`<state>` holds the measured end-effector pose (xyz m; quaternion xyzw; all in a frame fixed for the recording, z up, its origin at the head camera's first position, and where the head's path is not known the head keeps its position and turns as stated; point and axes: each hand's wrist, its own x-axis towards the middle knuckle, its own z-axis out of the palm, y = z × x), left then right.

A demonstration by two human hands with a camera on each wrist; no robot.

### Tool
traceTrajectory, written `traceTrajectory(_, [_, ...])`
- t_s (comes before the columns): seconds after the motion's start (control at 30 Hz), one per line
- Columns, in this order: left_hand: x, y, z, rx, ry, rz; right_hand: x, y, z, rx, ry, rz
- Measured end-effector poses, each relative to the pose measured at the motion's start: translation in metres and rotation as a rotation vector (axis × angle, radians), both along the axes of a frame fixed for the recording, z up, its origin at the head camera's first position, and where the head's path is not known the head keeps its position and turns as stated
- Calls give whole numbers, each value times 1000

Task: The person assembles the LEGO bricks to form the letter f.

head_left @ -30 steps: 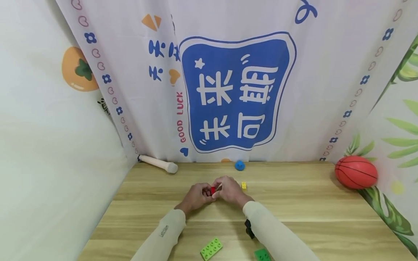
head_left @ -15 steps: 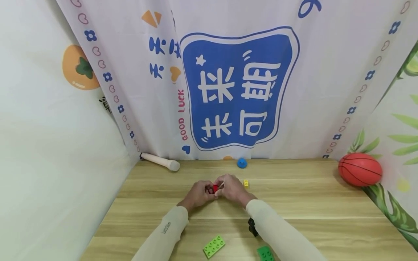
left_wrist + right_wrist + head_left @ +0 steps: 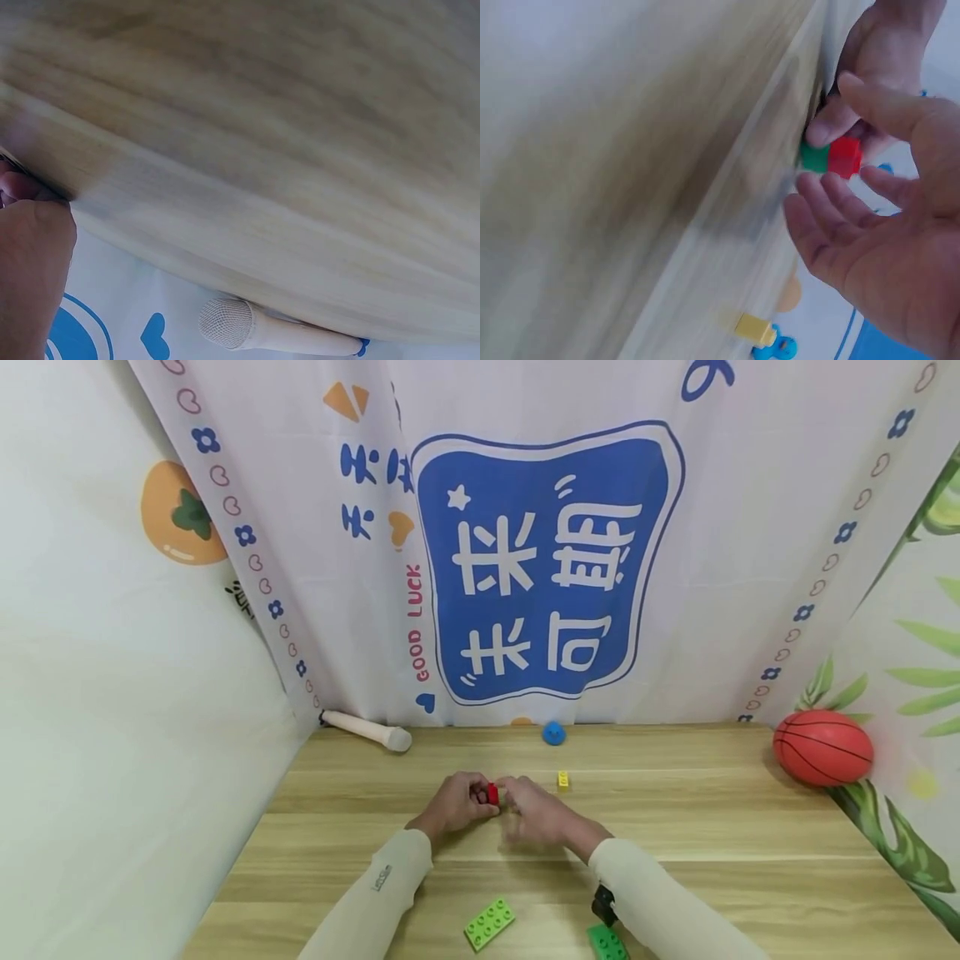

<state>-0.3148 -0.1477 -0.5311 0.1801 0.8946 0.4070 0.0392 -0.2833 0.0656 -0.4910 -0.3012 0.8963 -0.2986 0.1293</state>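
Note:
My left hand (image 3: pixel 459 802) pinches a red toy brick (image 3: pixel 492 793) near the middle of the table. In the right wrist view that red brick (image 3: pixel 844 157) is joined to a green brick (image 3: pixel 814 157), with the left thumb against the green one. My right hand (image 3: pixel 543 810) is just to the right of the bricks, fingers spread and loosely bent, apart from them. Its palm shows in the right wrist view with nothing in it. Only part of the left hand (image 3: pixel 34 259) appears in the left wrist view, where the bricks are hidden.
A yellow brick (image 3: pixel 562 779) and a blue piece (image 3: pixel 554 733) lie beyond the right hand. A light green brick (image 3: pixel 490 924) and a darker green one (image 3: pixel 607 943) lie near the front. A white microphone (image 3: pixel 367 730) is back left; a red basketball (image 3: pixel 822 747) is at right.
My right hand has let go of the red brick and drawn back to the right, its fingers spreading. The left hand keeps its hold in about the same place.

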Motion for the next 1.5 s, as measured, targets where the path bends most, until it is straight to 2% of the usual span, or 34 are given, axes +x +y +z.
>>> traceTrajectory(0.1, [0, 0, 0, -13, 23, -5, 15, 0, 3, -13, 19, 80])
traceTrajectory(0.2, [0, 0, 0, -21, 36, -5, 28, -2, 7, -20, 28, 192])
traceTrajectory(0.27, [0, 0, 0, -23, 33, 0, 36, -4, 8, -13, -2, 273])
traceTrajectory(0.43, [1, 1, 0, -11, -8, 10, 55, -7, 10, 100, -70, 481])
traceTrajectory(0.53, [2, 2, 0, -9, -13, 10, 65, -7, 10, 180, -26, 537])
traceTrajectory(0.73, [3, 2, 2, -11, -11, 17, 74, -7, 6, 239, 43, 517])
traceTrajectory(1.07, [4, 1, 1, 3, -21, 18, 74, -6, 0, 245, 45, 490])
traceTrajectory(1.5, [3, -1, 0, 13, -9, -4, 74, -7, 5, 255, 41, 480])
